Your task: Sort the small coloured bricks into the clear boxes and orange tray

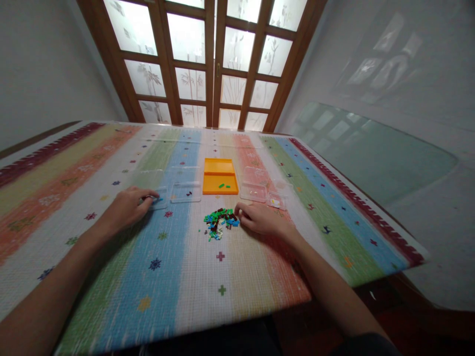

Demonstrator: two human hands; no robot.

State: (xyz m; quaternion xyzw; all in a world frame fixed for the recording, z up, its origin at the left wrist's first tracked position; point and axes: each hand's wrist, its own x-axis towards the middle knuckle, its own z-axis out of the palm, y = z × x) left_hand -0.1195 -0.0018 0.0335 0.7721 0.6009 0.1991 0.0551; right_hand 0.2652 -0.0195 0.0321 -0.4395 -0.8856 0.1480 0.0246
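Note:
A small heap of tiny coloured bricks (pixel 219 222), mostly green, blue and brown, lies on the striped cloth in front of me. My right hand (pixel 261 218) rests beside the heap's right edge, fingers curled and pinched at the pieces. My left hand (pixel 128 203) reaches to a clear plastic tray (pixel 160 199) on the left, fingers closed on a small blue piece at its rim. An orange tray (pixel 219 182) behind the heap holds a few green pieces. Another clear tray (pixel 186 192) sits left of the orange one.
More clear trays (pixel 254 192) stand right of the orange tray, one (pixel 276 200) with small yellow and white bits. The table (pixel 334 232) wears a colourful striped cloth, its right edge close by. Wooden glazed doors (pixel 215 64) stand behind.

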